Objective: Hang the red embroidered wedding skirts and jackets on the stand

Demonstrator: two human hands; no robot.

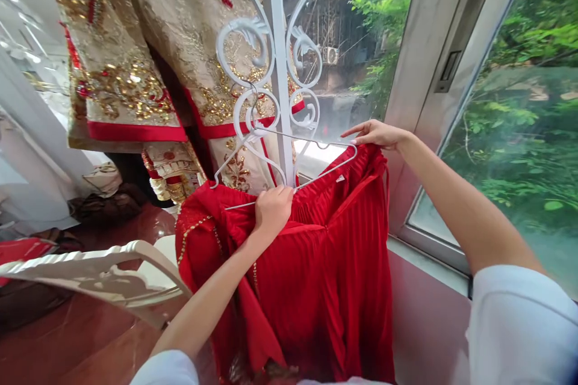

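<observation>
A red pleated skirt (311,289) with a gathered waistband hangs in front of me, gold beading along its left side. Inside the waist opening is a thin pale clothes hanger (311,137), its hook upright near a white scrolled stand. My left hand (274,207) is closed at the hanger's lower bar, against the front of the waistband. At the skirt's upper right corner, my right hand (379,133) grips the waistband beside the hanger's right end. Its index finger stretches left; its other fingers are partly hidden.
Behind the hanger rises a white scrolled metal stand (277,72). Cream garments with gold sequins and red trim (180,84) hang at the back left. A window frame (433,72) stands on the right. At the lower left is a white chair (149,252) on the reddish floor.
</observation>
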